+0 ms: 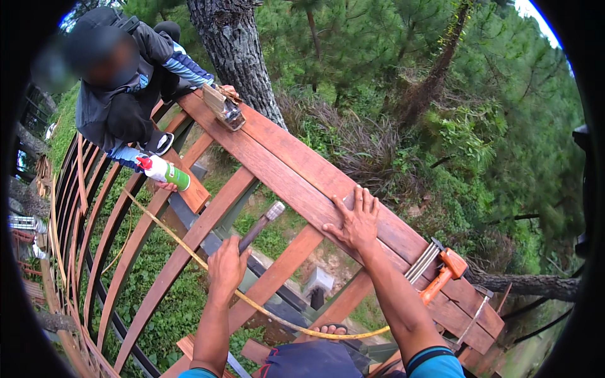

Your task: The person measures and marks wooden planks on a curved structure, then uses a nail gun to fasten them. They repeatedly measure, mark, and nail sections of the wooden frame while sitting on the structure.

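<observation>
My left hand (227, 271) is closed round the dark handle of a hammer (262, 225). Its metal end points up and to the right, over the gap between the wooden slats. Fingers spread, my right hand (356, 220) lies flat on two long reddish-brown planks (296, 165) set side by side, which run diagonally from upper left to lower right. Beyond my right wrist, an orange-handled tool with metal bars (444, 276) rests at the planks' near right end. A metal clamp-like rod (474, 318) sits close to it.
At upper left a co-worker (116, 88) crouches, holding a white and green bottle with red cap (165, 173) and touching a block-like tool (224, 108). Curved slats (170, 271) with open gaps stretch left. A yellow hose (277, 315) crosses near my legs. A tree trunk (236, 57) stands behind.
</observation>
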The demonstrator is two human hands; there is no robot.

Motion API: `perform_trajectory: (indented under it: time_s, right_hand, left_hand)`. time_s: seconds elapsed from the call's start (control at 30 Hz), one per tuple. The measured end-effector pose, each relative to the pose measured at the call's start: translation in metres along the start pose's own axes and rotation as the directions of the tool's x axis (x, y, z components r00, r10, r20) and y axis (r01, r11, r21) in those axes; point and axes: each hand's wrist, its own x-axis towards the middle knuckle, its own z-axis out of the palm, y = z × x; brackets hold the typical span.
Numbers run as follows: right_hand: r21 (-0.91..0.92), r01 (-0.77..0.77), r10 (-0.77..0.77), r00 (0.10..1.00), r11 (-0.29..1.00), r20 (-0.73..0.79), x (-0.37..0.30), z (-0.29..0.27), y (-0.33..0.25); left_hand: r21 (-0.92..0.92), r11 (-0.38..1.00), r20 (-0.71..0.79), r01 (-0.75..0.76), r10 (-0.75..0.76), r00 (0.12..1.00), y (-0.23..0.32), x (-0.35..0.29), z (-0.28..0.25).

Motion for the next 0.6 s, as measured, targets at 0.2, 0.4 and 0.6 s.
perform_trajectory:
  time_s: [0.2, 0.4, 0.6]
  right_hand:
    - [0.073, 0.004, -0.033, 0.917, 0.997, 0.398, -0.012, -0.059, 0.000]
    - [0.090, 0.176, -0.197, 0.862, 0.980, 0.466, -0.128, -0.240, 0.070]
    - [-0.221, -0.436, 0.488, 0.746, 0.872, 0.453, -0.329, -0.391, 0.166]
  left_hand:
    - [0.127, 0.988, -0.191, -0.087, 0.110, 0.975, 0.032, 0.106, 0.058]
    - [0.198, 0.957, -0.231, -0.211, 0.255, 0.939, 0.005, 0.152, 0.107]
    - [0.004, 0.921, -0.326, -0.388, 0.368, 0.871, 0.021, 0.099, 0.095]
